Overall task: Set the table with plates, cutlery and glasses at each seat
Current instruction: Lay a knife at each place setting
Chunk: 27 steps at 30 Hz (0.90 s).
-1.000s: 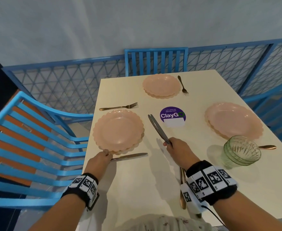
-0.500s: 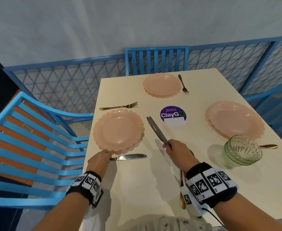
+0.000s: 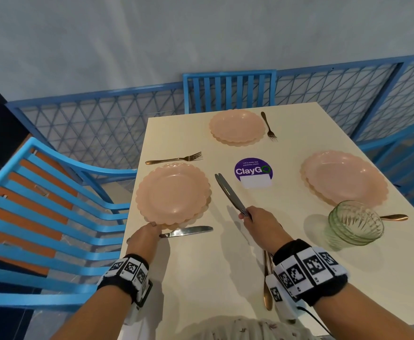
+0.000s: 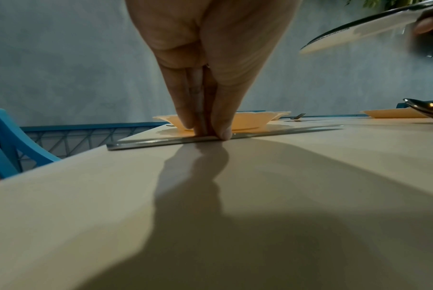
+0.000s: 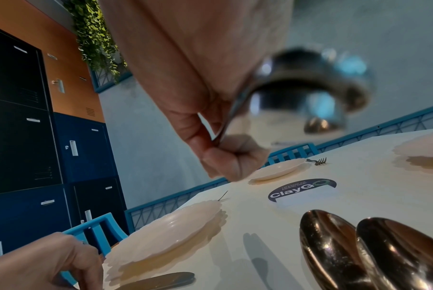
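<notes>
The left hand (image 3: 144,235) pinches a knife (image 3: 187,231) flat on the table (image 3: 201,278), at the near plate's (image 3: 172,193) six o'clock. The right hand (image 3: 262,224) grips what look like two knives (image 3: 229,192), pointing toward eleven o'clock.

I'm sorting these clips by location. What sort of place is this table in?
Probably an office or shared pantry, not a home: the ClayGo sticker on the table asks people to keep pantries clean, lockers line the wall, and blue mesh railing fences the seating.
</notes>
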Available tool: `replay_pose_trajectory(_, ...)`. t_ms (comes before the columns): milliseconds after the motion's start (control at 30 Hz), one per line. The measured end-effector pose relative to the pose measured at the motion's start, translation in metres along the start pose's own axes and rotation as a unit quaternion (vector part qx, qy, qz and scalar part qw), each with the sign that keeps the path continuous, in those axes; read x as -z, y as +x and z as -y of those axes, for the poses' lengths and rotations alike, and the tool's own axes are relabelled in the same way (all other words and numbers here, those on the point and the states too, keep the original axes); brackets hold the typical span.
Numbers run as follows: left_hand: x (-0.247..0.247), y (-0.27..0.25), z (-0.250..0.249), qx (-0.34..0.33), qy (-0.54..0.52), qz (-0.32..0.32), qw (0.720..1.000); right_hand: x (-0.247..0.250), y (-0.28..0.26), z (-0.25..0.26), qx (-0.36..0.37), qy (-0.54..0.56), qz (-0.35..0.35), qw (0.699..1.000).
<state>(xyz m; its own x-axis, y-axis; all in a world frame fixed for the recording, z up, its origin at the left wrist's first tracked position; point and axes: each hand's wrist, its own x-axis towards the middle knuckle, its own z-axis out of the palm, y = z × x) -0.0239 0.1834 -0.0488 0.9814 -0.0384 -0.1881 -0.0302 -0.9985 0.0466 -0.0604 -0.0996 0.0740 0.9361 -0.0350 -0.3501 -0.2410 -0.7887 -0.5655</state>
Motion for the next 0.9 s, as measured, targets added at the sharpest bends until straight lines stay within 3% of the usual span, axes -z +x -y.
replay_pose_trajectory(900, 0.016, -0.009, -0.006, -0.001, 0.045, 0.02, 0.999, -0.005, -0.002, -0.009, 0.005, -0.022, 0.001, 1.0)
